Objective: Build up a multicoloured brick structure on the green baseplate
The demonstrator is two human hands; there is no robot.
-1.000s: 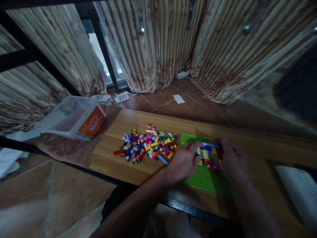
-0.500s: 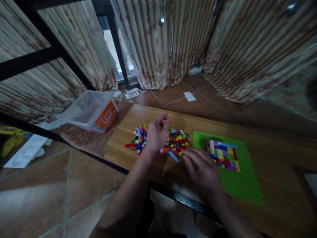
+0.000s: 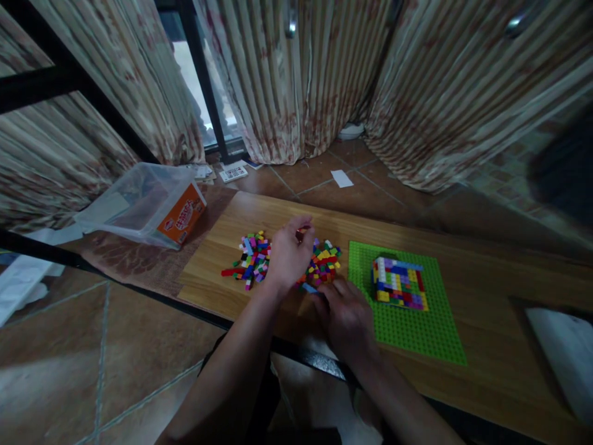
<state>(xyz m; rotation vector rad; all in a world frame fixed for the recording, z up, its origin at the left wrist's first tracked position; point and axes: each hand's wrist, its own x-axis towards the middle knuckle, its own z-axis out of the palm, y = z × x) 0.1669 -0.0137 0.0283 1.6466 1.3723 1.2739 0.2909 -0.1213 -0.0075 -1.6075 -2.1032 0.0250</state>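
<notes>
My left hand [image 3: 288,256] hovers over the middle of a heap of small mixed-colour building bricks [image 3: 254,259], fingers curled toward the thumb. A reddish spot shows between its fingertips; what it is cannot be made out. At the near edge of the heap lies a long light blue brick [image 3: 309,288]. My right hand [image 3: 348,316] has its thumb and fingers closed at that brick's near end, partly covering it. To the right, a low block of joined bricks [image 3: 399,284] stands on a green studded baseplate [image 3: 417,337].
A clear plastic bin [image 3: 139,213] with an orange label stands at the left end of the wooden table [image 3: 222,241]. A whitish object [image 3: 563,352] lies at the far right. Papers [image 3: 341,178] lie on the tiled floor beyond, before striped curtains [image 3: 278,93].
My right hand has moved left from beside the baseplate to the light blue brick, and its fingers have closed. My left hand stays over the heap. The view has shifted slightly right.
</notes>
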